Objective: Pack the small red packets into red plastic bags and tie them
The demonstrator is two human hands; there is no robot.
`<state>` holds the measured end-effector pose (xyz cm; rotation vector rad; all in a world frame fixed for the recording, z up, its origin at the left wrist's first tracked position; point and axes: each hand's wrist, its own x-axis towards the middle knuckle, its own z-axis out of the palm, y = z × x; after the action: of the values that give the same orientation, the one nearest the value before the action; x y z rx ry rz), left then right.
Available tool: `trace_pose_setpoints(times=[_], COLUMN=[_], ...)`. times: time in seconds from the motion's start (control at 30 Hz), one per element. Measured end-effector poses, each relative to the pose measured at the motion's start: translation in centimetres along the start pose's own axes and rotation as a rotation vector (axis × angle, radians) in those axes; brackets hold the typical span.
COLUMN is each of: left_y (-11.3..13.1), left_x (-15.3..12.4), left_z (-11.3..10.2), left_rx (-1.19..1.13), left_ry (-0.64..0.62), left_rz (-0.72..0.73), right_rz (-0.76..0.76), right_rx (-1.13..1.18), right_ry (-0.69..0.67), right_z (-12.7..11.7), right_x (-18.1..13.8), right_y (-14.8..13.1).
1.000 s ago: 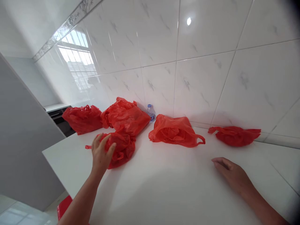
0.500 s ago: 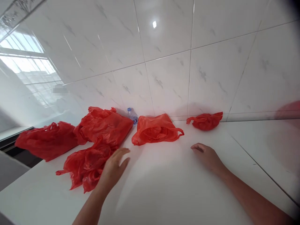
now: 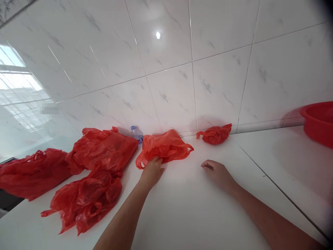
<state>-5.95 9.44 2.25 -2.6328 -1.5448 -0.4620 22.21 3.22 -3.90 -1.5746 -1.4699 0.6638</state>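
Note:
My left hand (image 3: 153, 172) reaches to the mouth of a red plastic bag (image 3: 170, 139) lying by the wall. Its fingertips touch the near lip and are partly hidden by the film; the thumb stands apart outside. Beside that bag, a clear bottle with a blue cap (image 3: 137, 135) leans close to the tiles. My right hand (image 3: 217, 173) rests over the white table, fingers loosely curled together with nothing in them. The nearest thing ahead of it is a small knotted red bag (image 3: 216, 134). What the bags contain cannot be made out.
Several more red bags lie on the left: a crumpled one (image 3: 88, 199) in front, a bulging one (image 3: 104, 149) behind, and another (image 3: 36, 170) at the table's far left. A red plastic basin (image 3: 318, 126) stands at the right. A seam (image 3: 273, 184) crosses the white table (image 3: 182, 215).
My left hand has moved right and forward, from beside the crumpled bag to the middle bag's mouth. The view has shifted right, showing the red basin. My right hand keeps its curled pose.

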Motion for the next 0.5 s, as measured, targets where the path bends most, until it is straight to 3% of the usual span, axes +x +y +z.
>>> trace_pose_setpoints(times=[0.17, 0.3, 0.4, 0.5], left_y=[3.7, 5.5, 5.6, 5.0], left_x=[-3.7, -6.0, -6.8, -6.9], left_z=[0.8, 1.5, 2.2, 3.0], left_rx=[-0.107, -0.190, -0.206, -0.176], left_ry=[0.168, 0.118, 0.132, 0.311], left_rz=[0.209, 0.460, 0.561, 0.522], right_rz=[-0.356, -0.554, -0.631, -0.605], right_rx=[-0.267, -0.368, -0.421, -0.372], right_ry=[0.065, 0.123, 0.116, 0.029], right_z=[1.1, 2.6, 3.7, 4.3], right_x=[-0.9, -2.1, -2.5, -2.3], right_y=[-1.2, -2.9, -3.1, -2.5])
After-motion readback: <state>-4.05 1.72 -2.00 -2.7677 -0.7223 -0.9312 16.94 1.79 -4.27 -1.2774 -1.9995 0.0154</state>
